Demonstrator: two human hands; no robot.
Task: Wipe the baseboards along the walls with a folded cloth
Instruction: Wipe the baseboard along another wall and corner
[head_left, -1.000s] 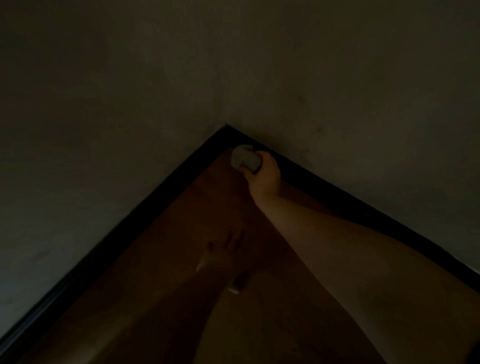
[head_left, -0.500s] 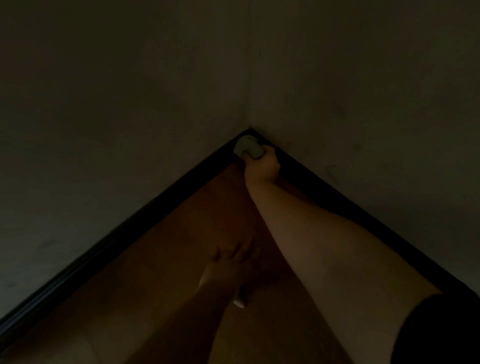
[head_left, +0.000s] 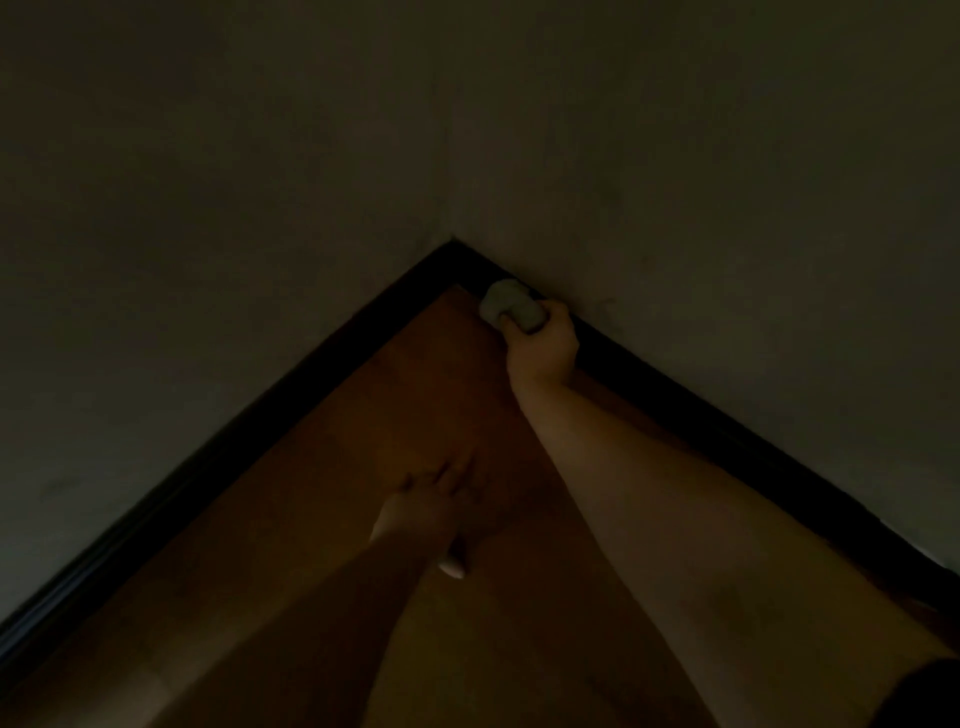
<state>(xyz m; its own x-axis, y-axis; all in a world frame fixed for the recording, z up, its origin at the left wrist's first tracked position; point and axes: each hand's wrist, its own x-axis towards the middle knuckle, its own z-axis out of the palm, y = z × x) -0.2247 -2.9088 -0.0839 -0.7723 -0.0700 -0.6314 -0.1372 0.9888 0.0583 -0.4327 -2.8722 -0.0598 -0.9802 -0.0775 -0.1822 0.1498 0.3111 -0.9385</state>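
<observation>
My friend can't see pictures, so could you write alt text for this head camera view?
In a very dim room corner, a person's right hand grips a pale folded cloth against the dark baseboard on the right wall, just beside the corner. The left hand rests with fingers spread on the brown floor.

very dim, murky view; soft detail, deep shadows, wide-angle bending at edges.

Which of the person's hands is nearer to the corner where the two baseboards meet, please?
Right. The right hand grips the cloth against the baseboard beside the corner; the left hand rests on the floor, farther back.
</observation>
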